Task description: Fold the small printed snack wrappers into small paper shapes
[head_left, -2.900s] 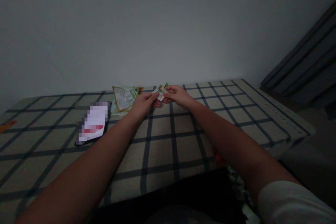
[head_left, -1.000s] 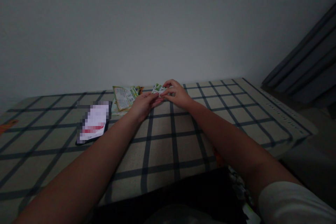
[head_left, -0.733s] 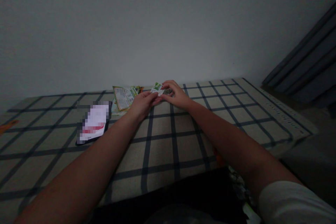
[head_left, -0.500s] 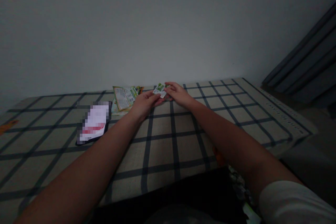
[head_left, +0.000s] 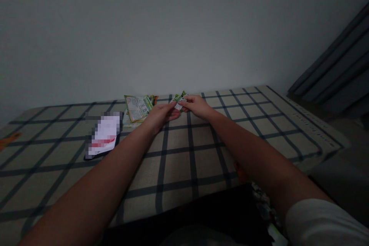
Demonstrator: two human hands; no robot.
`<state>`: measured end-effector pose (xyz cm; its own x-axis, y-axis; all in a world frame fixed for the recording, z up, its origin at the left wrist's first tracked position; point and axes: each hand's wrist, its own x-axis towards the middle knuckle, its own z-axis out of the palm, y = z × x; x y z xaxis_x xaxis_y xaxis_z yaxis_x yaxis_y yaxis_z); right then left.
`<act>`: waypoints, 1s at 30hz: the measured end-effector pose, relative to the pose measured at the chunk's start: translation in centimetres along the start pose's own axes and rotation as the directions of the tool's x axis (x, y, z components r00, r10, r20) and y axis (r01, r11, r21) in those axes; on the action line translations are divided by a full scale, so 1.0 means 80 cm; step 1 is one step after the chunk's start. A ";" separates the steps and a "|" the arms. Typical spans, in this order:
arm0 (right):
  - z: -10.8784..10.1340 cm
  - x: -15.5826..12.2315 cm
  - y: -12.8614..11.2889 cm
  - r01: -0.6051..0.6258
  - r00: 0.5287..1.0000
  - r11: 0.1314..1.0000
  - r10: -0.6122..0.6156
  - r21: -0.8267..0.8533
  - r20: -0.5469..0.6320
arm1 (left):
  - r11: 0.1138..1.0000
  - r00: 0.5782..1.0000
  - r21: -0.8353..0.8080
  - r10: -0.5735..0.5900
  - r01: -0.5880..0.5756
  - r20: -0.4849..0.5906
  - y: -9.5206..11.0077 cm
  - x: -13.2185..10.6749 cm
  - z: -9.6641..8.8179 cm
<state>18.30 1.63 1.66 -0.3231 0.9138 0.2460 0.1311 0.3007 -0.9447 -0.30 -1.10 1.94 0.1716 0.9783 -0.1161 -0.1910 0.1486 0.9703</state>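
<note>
A small green and white printed packet (head_left: 179, 102) is pinched between both my hands, above the far part of the table. My left hand (head_left: 162, 114) grips its left side with the thumb on top, its other fingers curled below. My right hand (head_left: 198, 106) has thumb and fingers closed on the right side. The packet looks creased, with two pointed corners standing up between the fingertips. Just left of my left hand, a larger green and white printed packet (head_left: 137, 108) lies on the cloth, over another greenish sheet.
A checked cloth (head_left: 207, 161) covers the table. A phone (head_left: 105, 134) with a lit, blurred screen lies on the left. Behind the table rises a grey wall (head_left: 184, 30); a dark curtain (head_left: 337, 57) hangs on the right. Something orange (head_left: 8, 140) sits at the left edge.
The small packet has gone from lying fairly flat between my fingers to bent or creased. My right hand's raised fingers have come down and closed on it.
</note>
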 end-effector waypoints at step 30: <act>-0.001 0.003 0.005 -0.114 0.994 0.974 0.111 0.196 0.023 | 0.992 0.991 0.000 0.128 -0.128 0.042 -0.005 0.003 -0.007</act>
<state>18.37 1.96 1.34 -0.3278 0.9352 0.1342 -0.0190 0.1355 -0.9906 -0.72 -0.84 1.43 0.1863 0.9823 0.0180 -0.2116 0.0223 0.9771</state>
